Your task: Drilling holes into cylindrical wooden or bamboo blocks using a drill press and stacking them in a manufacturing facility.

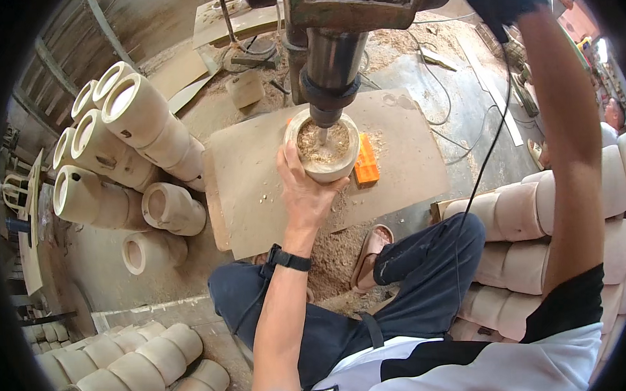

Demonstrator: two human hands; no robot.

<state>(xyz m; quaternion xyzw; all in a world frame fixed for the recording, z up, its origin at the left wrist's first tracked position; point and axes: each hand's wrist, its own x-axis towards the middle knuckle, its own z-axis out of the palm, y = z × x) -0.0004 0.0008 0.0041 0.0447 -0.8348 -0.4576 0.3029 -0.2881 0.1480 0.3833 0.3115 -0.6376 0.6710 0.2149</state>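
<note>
Below the drill press spindle stands a round, pale wooden pot with a hollowed top. Wood shavings fill the hollow, and the drill bit reaches down into it. My left hand is wrapped round the near side of the pot, thumb to the right and fingers to the left. Raised far up at the upper right, my right hand looks dark, as if gloved. Its fingers blur into a black object beside it, so its grip is unclear. An orange block lies right of the pot, on the board.
Stacked wooden blanks stand at the left, with more piled at the lower left and right. A black cord hangs down from my right hand. Shavings heap between my feet. Another person is at the far right.
</note>
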